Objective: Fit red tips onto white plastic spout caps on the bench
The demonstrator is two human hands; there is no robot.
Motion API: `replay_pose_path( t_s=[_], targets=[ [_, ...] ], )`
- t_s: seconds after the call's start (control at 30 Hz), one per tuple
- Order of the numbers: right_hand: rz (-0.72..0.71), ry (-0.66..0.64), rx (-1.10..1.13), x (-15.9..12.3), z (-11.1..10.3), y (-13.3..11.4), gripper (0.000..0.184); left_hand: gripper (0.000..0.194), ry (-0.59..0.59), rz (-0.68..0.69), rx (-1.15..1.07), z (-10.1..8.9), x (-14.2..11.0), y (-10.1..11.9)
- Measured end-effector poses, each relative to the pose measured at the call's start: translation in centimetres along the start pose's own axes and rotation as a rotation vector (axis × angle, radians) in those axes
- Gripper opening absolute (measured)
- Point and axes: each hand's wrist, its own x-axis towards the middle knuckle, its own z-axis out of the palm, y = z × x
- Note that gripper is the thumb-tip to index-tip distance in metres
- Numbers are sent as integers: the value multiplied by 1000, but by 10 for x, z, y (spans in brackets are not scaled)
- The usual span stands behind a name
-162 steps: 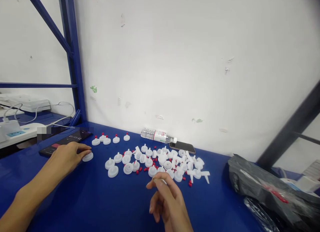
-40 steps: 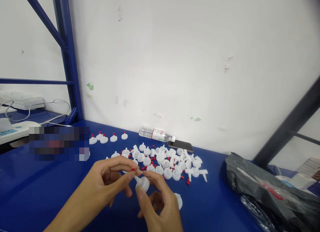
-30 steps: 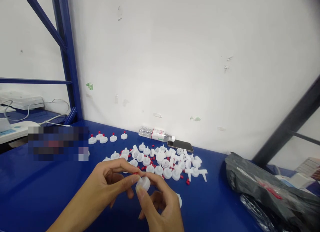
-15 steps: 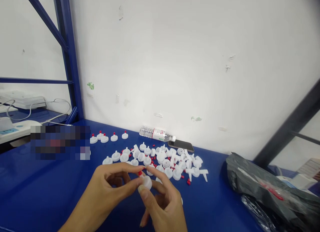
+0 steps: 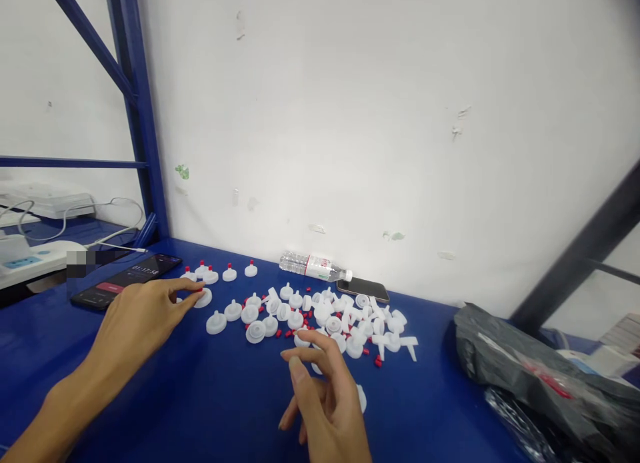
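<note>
At the left of the blue table, my left hand [image 5: 153, 306] pinches the red tip of a white round nozzle cap [image 5: 204, 298]. Behind it stand several similar white caps with red tips [image 5: 229, 274]. My right hand [image 5: 325, 390] is held over the table's front with its fingers apart and nothing in them. Just past its fingertips lies a pile of white caps and spouted pieces [image 5: 324, 312], with small red tips [image 5: 378, 362] scattered among them. Nearer the left hand, a white cap without a red tip [image 5: 217, 323] stands upright. Another white piece [image 5: 361, 398] is partly hidden by my right hand.
A clear bottle [image 5: 317, 267] lies by the wall beside a dark phone [image 5: 363, 289]. Another phone [image 5: 131, 276] with a lit screen rests at left, near a white power strip [image 5: 45, 263]. A dark plastic bag [image 5: 530, 376] sits at right. Blue frame posts [image 5: 145, 116] rise behind.
My left hand has moved left from in front of me, carrying the red-tipped nozzle cap to the others. My right hand has let go of it and opened, staying roughly in place.
</note>
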Motion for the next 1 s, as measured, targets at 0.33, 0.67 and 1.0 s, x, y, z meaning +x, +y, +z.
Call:
replay_pose_path(
  t_s=[0.33, 0.67, 1.0],
  targets=[
    [-32, -11, 19, 1, 0, 3, 48, 45, -102, 73, -14, 20, 3, -18],
    [-23, -26, 9, 1, -1, 5, 49, 43, -82, 82, -43, 19, 5, -17],
    [-30, -26, 5, 1, 1, 7, 49, 42, -84, 56, -94, 43, 20, -40]
  ],
)
